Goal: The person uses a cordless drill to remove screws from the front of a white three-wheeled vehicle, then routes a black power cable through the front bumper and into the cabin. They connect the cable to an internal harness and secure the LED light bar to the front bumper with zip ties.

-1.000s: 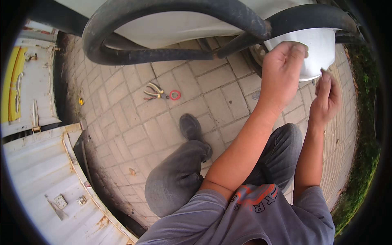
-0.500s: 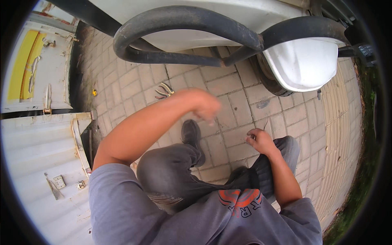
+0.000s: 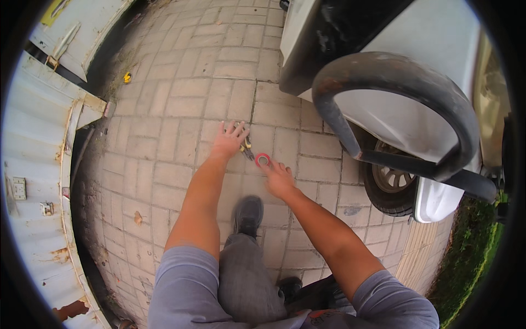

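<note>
On the paving, a pair of pliers (image 3: 248, 154) with yellow-and-dark handles lies partly beneath my left hand (image 3: 229, 140). The fingers of that hand are spread over the handles; I cannot tell whether they press on them. Close by on the right, my right hand (image 3: 280, 179) has its fingers closed at the edge of a red roll of tape (image 3: 257, 159). The roll is just beyond the jaws of the pliers, and its pale core shows. My right fingertips are partly hidden.
A vehicle with a curved black tube bar (image 3: 394, 63) and a wheel (image 3: 390, 178) stands at the right. White rusted metal panels (image 3: 38, 137) run along the left. A small yellow object (image 3: 127, 77) lies far left. My shoe (image 3: 248, 215) is just below my hands.
My view has swung left, so the vehicle sits farther right. Both hands have reached forward to the pliers; the left fingers have spread. The red roll, not visible before, is now at my right hand.
</note>
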{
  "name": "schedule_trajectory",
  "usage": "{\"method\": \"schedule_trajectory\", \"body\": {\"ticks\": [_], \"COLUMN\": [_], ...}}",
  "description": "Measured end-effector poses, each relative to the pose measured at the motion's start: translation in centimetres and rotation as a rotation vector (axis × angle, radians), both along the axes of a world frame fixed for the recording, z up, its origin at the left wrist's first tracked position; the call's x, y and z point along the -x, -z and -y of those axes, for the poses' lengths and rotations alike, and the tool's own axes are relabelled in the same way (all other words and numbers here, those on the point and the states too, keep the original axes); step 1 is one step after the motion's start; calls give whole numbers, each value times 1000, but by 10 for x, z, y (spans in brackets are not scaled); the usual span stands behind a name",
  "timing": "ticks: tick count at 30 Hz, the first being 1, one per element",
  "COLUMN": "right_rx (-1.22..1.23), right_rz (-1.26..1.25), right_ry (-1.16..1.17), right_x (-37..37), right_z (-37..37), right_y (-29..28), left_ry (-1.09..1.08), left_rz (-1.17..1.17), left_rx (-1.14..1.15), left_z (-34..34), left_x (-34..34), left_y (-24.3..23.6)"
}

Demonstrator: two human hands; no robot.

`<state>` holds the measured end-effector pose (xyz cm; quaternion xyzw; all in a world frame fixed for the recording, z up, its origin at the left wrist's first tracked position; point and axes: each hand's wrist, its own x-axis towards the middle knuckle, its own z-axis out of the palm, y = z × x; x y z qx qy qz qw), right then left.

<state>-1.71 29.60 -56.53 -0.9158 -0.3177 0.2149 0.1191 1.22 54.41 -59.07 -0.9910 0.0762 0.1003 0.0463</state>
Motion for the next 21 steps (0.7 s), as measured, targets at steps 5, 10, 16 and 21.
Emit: {"method": "schedule_trajectory", "body": {"ticks": [5, 10, 16, 21], "right_rx": [273, 280, -9, -163], "right_rz": [-78, -114, -339, -568], "right_ry": [43, 57, 102, 239], "right_x": [-21, -18, 45, 96], "right_z": [-27, -14, 78, 200], "right_y": [22, 22, -22, -101], "left_ry": [-25, -64, -307, -561], "left_rz": [-113, -160, -217, -204], "left_rx": [-15, -137, 131, 306], "left_z": [-8, -25, -14, 23], "left_x": [-3, 2, 21, 48], "left_y": [18, 17, 17, 8]}}
